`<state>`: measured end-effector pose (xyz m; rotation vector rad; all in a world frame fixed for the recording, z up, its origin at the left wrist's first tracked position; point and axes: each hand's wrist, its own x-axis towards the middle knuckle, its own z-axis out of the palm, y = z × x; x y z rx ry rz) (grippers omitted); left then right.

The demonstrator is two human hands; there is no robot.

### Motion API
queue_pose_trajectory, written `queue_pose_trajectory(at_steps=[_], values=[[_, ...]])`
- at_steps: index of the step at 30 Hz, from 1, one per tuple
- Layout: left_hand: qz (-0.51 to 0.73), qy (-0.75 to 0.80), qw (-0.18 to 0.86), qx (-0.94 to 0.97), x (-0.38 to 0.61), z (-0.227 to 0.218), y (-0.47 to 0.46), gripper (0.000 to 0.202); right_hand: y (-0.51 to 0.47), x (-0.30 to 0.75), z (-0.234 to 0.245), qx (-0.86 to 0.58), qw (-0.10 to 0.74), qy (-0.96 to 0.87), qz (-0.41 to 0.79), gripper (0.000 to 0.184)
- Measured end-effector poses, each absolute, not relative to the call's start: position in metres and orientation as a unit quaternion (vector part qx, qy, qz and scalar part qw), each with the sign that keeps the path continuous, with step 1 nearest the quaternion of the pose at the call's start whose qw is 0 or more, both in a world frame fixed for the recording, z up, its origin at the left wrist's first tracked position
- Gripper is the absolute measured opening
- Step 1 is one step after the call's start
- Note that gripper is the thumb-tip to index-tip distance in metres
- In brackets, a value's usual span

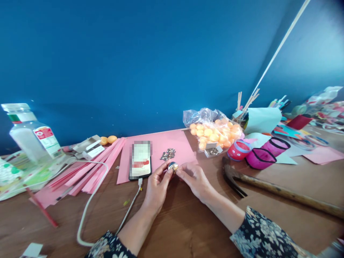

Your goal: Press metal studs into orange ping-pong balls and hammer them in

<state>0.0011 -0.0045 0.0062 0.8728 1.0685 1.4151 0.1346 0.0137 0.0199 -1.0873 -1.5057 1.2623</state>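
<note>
A small shiny ball [172, 166], silvery with gold tones, is pinched between the thumb and fingers of my left hand [158, 186]. My right hand [195, 179] is closed at the ball's right side, thumb and forefinger together against it. Whatever tiny piece those fingertips may hold is hidden. Just beyond the ball, a loose pile of small metal pieces [168, 154], possibly thumbtacks, lies on a pink sheet [158, 141]. To the right, a small open box [213, 150] contains similar metal pieces.
Left of my hands, a phone [140, 160] lies plugged into a white cable [86, 215]. Pink paper strips [94, 166] and a bottle [34, 136] are farther left. On the right are a bag of orange balls [212, 130], purple cups [260, 158] and a claw hammer [285, 193].
</note>
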Motion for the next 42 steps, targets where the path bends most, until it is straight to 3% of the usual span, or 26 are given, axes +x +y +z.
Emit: queue_pose_trajectory(at_steps=[42], values=[[0.575,0.467,0.524,0.419,-0.0012,0.0061,-0.0049,0.038,0.0159,0.1385,0.0219,-0.428,0.406,-0.599,0.541,0.018]])
